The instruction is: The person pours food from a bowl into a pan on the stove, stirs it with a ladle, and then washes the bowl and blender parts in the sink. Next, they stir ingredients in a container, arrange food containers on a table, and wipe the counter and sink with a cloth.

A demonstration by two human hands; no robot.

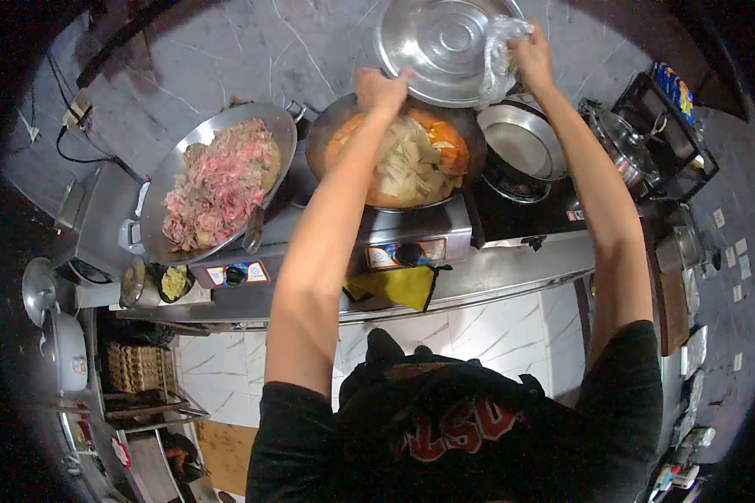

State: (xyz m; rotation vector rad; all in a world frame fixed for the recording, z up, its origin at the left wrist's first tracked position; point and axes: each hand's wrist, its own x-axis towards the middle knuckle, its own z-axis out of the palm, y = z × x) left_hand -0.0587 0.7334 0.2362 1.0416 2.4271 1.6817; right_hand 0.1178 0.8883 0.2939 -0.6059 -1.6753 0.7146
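The person wears a black short-sleeved T-shirt (621, 402) with large red block lettering edged in white (461, 432) across the chest. Its sleeves end above the elbows. The left hand (383, 88) and right hand (533, 54) are bare.

Only red letters on the black shirt (453, 432) show, upside down and partly hidden, roughly "NSO"; stove labels (394, 254) unreadable.

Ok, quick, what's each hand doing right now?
Left hand: closed on the steel lid rim.
Right hand: gripping a clear plastic bag.
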